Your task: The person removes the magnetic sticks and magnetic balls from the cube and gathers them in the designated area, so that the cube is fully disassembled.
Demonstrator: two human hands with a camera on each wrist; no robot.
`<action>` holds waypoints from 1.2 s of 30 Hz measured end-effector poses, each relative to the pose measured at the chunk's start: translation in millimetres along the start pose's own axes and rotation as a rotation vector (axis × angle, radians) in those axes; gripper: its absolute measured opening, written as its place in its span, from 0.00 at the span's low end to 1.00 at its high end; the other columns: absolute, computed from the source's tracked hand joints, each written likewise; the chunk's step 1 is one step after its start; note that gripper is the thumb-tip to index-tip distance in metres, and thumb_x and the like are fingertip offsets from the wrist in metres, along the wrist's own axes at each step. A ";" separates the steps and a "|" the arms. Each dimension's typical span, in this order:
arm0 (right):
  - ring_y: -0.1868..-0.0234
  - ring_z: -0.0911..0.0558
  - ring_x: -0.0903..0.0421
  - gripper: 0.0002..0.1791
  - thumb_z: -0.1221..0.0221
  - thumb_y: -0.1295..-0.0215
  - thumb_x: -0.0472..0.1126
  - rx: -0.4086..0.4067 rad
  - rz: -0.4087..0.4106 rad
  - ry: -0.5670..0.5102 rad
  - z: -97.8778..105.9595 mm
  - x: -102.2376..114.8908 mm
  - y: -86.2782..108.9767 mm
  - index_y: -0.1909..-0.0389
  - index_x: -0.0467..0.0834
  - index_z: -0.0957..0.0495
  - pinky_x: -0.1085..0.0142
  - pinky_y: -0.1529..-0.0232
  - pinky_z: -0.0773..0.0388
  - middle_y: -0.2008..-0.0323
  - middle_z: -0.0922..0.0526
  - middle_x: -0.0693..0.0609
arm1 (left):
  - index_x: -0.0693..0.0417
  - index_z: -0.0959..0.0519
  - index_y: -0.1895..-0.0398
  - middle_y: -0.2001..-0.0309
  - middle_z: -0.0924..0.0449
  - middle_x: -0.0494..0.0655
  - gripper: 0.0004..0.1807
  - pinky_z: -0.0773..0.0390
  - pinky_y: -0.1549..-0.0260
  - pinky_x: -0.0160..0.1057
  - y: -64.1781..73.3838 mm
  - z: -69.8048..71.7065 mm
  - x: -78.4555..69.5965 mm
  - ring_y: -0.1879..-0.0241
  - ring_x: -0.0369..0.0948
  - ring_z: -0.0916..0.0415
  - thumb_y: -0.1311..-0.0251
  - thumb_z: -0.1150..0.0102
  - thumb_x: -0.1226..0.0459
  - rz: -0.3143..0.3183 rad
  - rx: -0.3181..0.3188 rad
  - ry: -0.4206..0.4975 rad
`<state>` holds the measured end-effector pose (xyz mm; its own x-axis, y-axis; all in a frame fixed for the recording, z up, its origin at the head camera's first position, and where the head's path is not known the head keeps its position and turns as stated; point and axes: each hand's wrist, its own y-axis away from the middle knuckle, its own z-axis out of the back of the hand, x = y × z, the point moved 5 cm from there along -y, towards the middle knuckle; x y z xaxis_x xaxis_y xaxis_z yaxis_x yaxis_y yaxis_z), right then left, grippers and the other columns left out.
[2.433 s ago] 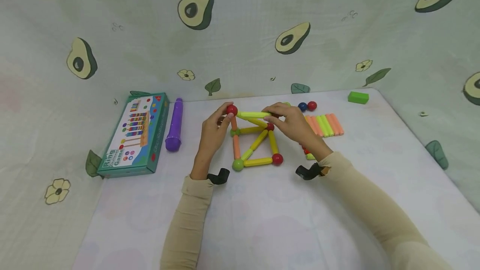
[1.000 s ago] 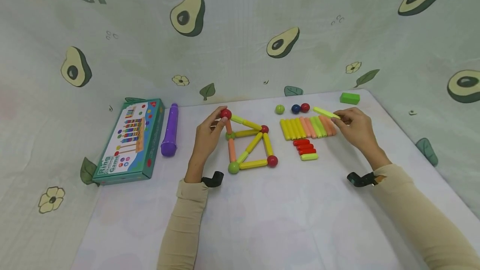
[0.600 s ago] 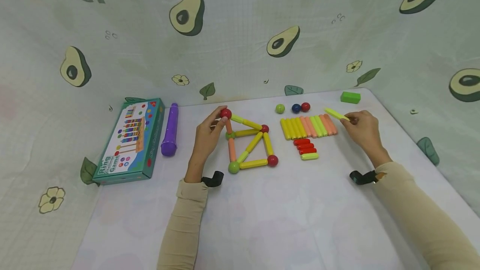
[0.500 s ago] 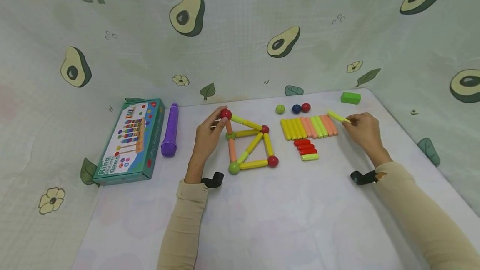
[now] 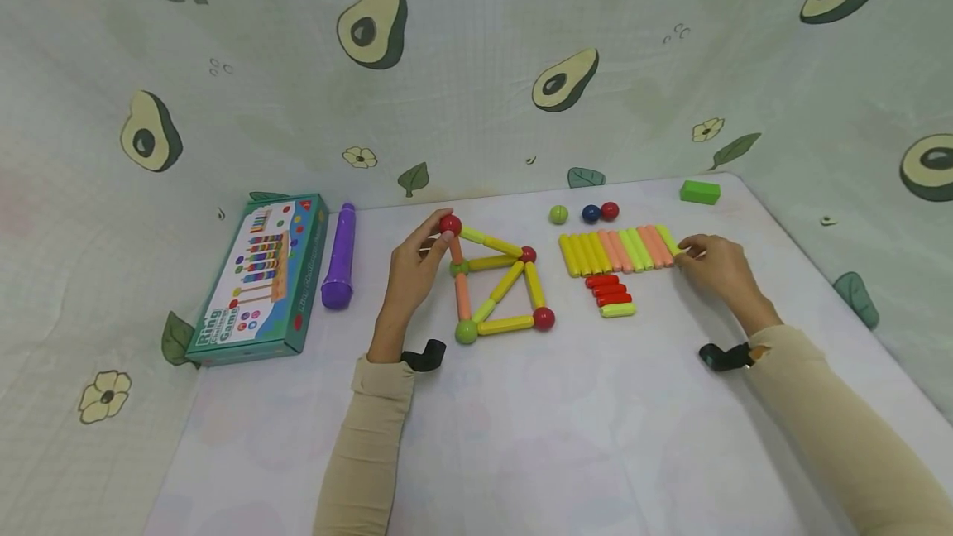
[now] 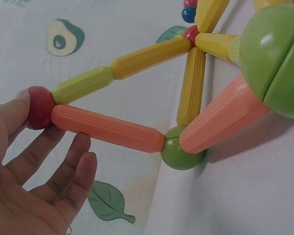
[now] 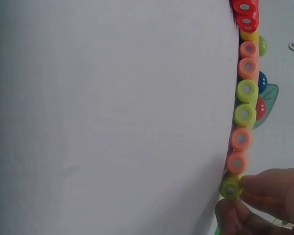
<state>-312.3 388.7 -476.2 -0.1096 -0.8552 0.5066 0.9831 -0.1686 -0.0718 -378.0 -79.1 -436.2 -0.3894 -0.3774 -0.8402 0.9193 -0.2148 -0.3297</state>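
Observation:
My left hand (image 5: 411, 270) pinches a red ball (image 5: 450, 224) at the far left corner of a frame of magnetic sticks and balls. In the left wrist view, an orange stick (image 6: 108, 128) and a short lime stick (image 6: 83, 85) run from that ball, and a green ball (image 6: 181, 152) sits lower at the orange stick's other end. My right hand (image 5: 720, 273) pinches a lime magnetic stick (image 5: 668, 240) at the right end of a row of sticks. Its round end (image 7: 231, 188) shows between thumb and finger in the right wrist view, beside an orange stick (image 7: 237, 162).
Short red sticks (image 5: 612, 289) and a short lime one (image 5: 618, 310) lie before the row. Behind it are a green ball (image 5: 558, 214), a blue ball (image 5: 591, 213) and another red ball (image 5: 610, 211). A green block (image 5: 700, 192), purple microphone-shaped toy (image 5: 340, 259) and game box (image 5: 256, 279) stand farther out.
My right hand carried the lime stick from the frame over to the right, then lowered it beside the row's last orange stick. My left hand has stayed on the red ball.

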 end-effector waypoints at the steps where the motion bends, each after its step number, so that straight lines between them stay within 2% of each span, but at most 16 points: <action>1: 0.54 0.21 0.34 0.19 0.42 0.31 0.39 0.014 0.002 -0.003 -1.1 0.3 0.1 0.46 0.30 0.24 0.42 0.56 0.27 0.57 0.19 0.31 | 0.35 0.27 0.31 0.41 0.21 0.46 0.23 0.21 0.49 0.45 0.0 0.2 0.0 0.48 0.43 0.22 0.28 0.45 0.50 -0.003 0.000 0.002; 4: 0.53 0.22 0.34 0.19 0.44 0.30 0.38 0.035 0.005 -0.003 -2.1 1.0 1.2 0.45 0.29 0.25 0.41 0.55 0.27 0.55 0.20 0.31 | 0.35 0.27 0.32 0.41 0.20 0.45 0.23 0.21 0.49 0.45 -0.8 0.4 0.0 0.49 0.43 0.21 0.28 0.45 0.50 -0.009 -0.003 0.001; 8: 0.55 0.22 0.35 0.18 0.46 0.33 0.34 -0.029 0.021 0.012 1.5 10.9 4.3 0.47 0.28 0.24 0.43 0.57 0.27 0.56 0.21 0.31 | 0.36 0.27 0.31 0.41 0.20 0.45 0.23 0.21 0.50 0.44 -3.2 -0.8 -1.1 0.49 0.43 0.21 0.28 0.45 0.50 -0.027 0.008 0.005; 10: 0.56 0.23 0.36 0.18 0.47 0.35 0.33 -0.063 0.043 0.017 2.9 24.0 5.3 0.47 0.27 0.24 0.45 0.58 0.26 0.56 0.22 0.32 | 0.37 0.27 0.31 0.41 0.21 0.46 0.24 0.21 0.50 0.44 -4.1 -1.2 -1.7 0.49 0.43 0.21 0.28 0.45 0.50 -0.033 0.012 0.008; 13: 0.56 0.23 0.39 0.17 0.47 0.32 0.34 -0.054 0.077 0.014 -1.0 52.7 5.8 0.46 0.29 0.23 0.47 0.59 0.24 0.55 0.23 0.34 | 0.37 0.27 0.31 0.41 0.21 0.46 0.24 0.21 0.49 0.45 -4.0 -0.5 -1.5 0.49 0.43 0.22 0.28 0.45 0.50 -0.023 0.005 0.003; 18: 0.57 0.24 0.43 0.16 0.45 0.28 0.37 0.009 0.154 -0.023 -16.1 101.2 7.0 0.44 0.34 0.22 0.51 0.58 0.19 0.54 0.22 0.39 | 0.36 0.26 0.32 0.41 0.20 0.45 0.23 0.21 0.49 0.45 -3.4 -0.6 -0.7 0.49 0.43 0.22 0.28 0.44 0.51 -0.015 -0.003 0.012; 24: 0.58 0.22 0.48 0.14 0.39 0.30 0.36 0.027 0.326 -0.081 -37.7 154.1 4.4 0.47 0.37 0.20 0.55 0.57 0.20 0.58 0.21 0.45 | 0.35 0.26 0.32 0.41 0.20 0.42 0.23 0.22 0.49 0.43 -2.0 -1.0 0.9 0.49 0.42 0.22 0.28 0.45 0.50 -0.009 -0.004 0.007; 28: 0.59 0.21 0.50 0.14 0.38 0.31 0.36 0.059 0.426 -0.107 -57.2 184.7 -1.2 0.47 0.38 0.19 0.57 0.58 0.19 0.58 0.20 0.46 | 0.34 0.27 0.32 0.41 0.20 0.43 0.23 0.22 0.48 0.44 -0.4 0.4 2.2 0.48 0.43 0.22 0.28 0.45 0.50 -0.004 -0.008 0.000; 31: 0.59 0.20 0.50 0.14 0.37 0.32 0.36 0.093 0.458 -0.121 -72.8 200.9 -7.0 0.47 0.38 0.19 0.58 0.59 0.19 0.56 0.20 0.45 | 0.34 0.27 0.32 0.41 0.20 0.44 0.23 0.22 0.47 0.44 0.2 0.5 2.5 0.47 0.43 0.23 0.28 0.45 0.50 -0.003 -0.009 0.002; 36: 0.58 0.21 0.49 0.17 0.36 0.32 0.38 0.166 0.460 -0.104 -96.3 217.5 -17.4 0.44 0.38 0.20 0.59 0.58 0.20 0.51 0.19 0.42 | 0.33 0.27 0.32 0.41 0.20 0.43 0.23 0.22 0.47 0.44 1.6 -0.4 2.4 0.47 0.43 0.23 0.29 0.45 0.48 0.003 -0.005 0.003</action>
<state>-367.4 158.4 -447.5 0.3477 -0.7678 0.5381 0.9372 0.3021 -0.1745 -377.4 -80.0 -439.0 -0.3865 -0.3758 -0.8423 0.9208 -0.2089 -0.3294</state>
